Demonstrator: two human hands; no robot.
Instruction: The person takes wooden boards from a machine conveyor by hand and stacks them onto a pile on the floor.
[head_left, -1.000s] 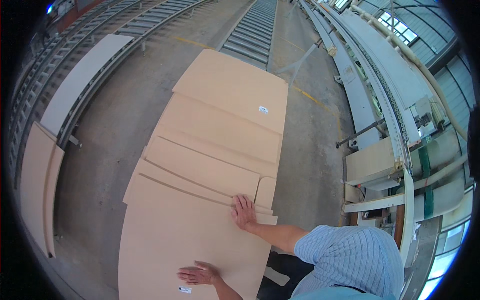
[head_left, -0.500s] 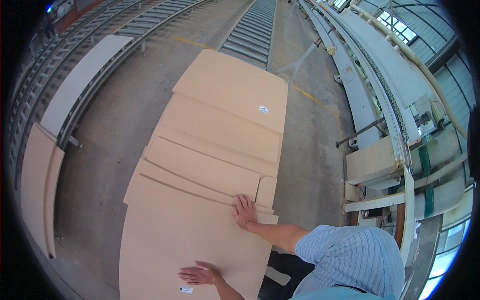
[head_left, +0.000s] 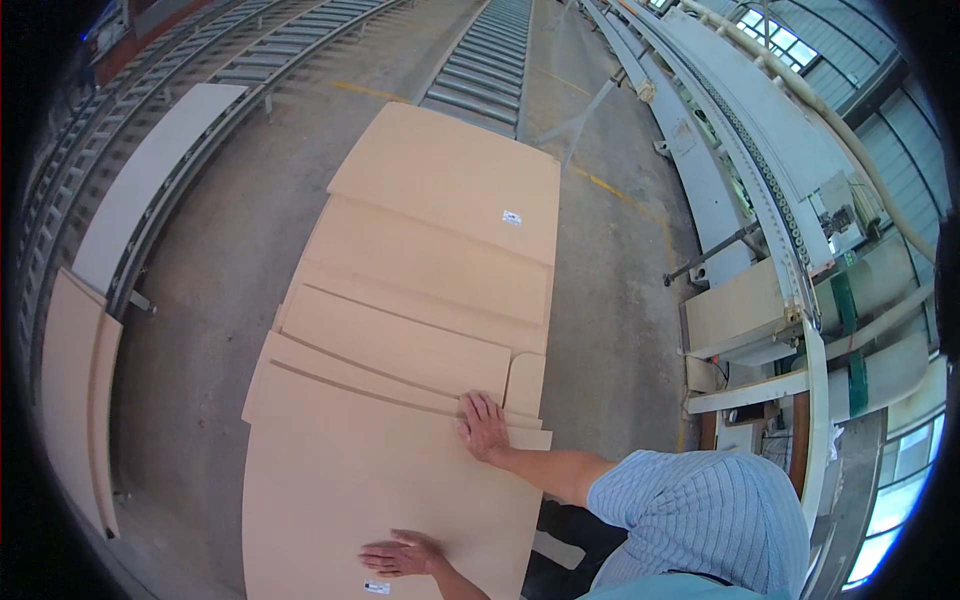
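Note:
A stack of large tan fibreboard panels (head_left: 380, 500) lies in front of me, stepped so that each lower panel shows beyond the one above. My left hand (head_left: 400, 553) rests flat on the top panel near its close edge, fingers spread and pointing left, beside a small white label (head_left: 377, 588). My right hand (head_left: 485, 425) lies palm down at the top panel's far right corner, fingers over the edge onto the panel below. Neither hand grips anything. My blue striped sleeve (head_left: 700, 520) fills the lower right.
More tan panels (head_left: 440, 190) stretch away on the concrete floor (head_left: 220, 260). Roller conveyors (head_left: 490, 70) run into the distance, with a pale board (head_left: 150, 180) on the left one. Upright boards (head_left: 75, 390) lean at far left. A machine line and small bench (head_left: 750, 310) stand at right.

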